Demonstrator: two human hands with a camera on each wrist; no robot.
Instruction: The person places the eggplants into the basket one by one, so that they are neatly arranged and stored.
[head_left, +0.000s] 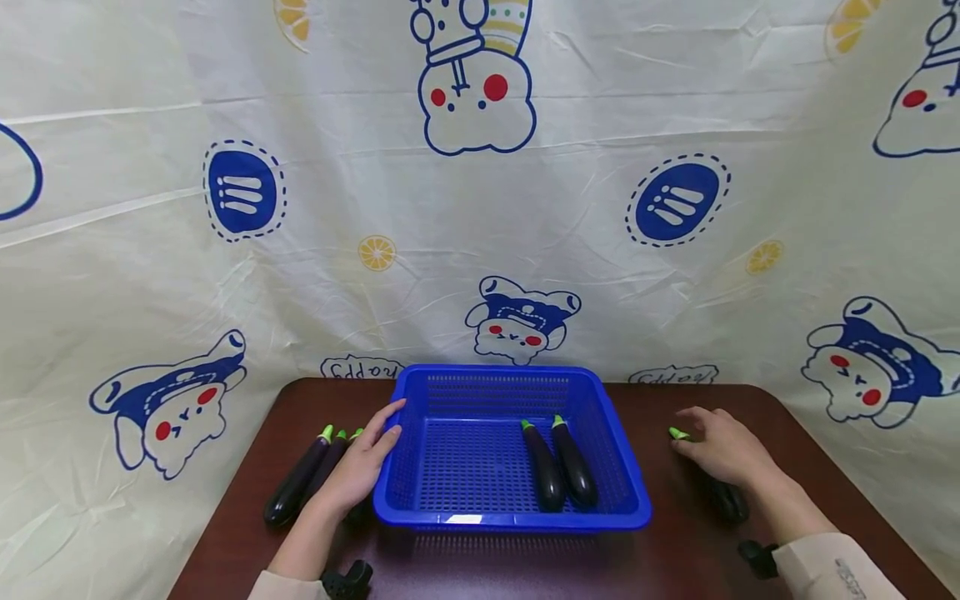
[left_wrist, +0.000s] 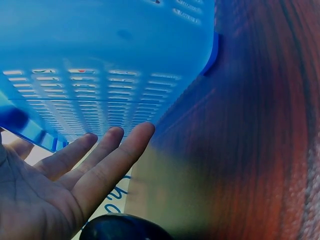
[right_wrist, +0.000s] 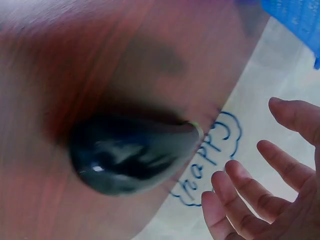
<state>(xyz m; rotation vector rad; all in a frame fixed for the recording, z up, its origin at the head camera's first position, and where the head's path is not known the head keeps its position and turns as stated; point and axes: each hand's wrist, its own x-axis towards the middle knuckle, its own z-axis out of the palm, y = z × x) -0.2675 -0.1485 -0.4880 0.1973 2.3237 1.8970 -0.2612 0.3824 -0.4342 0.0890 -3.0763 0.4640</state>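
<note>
Beside the blue plastic basket (head_left: 513, 522), my left hand (head_left: 358, 468) touches its left rim, fingers fairly straight along the outer wall in the left wrist view. Two dark eggplants with green stem ends, one eggplant (head_left: 545, 471) and another eggplant (head_left: 576, 468), lie side by side in the basket's right half. On the right, my right hand (head_left: 723, 446) is over a single eggplant (head_left: 727, 502), partly hiding it. The right wrist view shows that eggplant (right_wrist: 132, 155) on the table, apart from the spread, relaxed fingers (right_wrist: 250, 192).
Several eggplants (head_left: 296, 483) lie on the table left of the basket, partly behind my left forearm. The dark brown wooden table (head_left: 480, 571) meets a pale printed cloth (head_left: 570, 208) hanging at its back. A black wrist device (head_left: 757, 558) sits at my right wrist.
</note>
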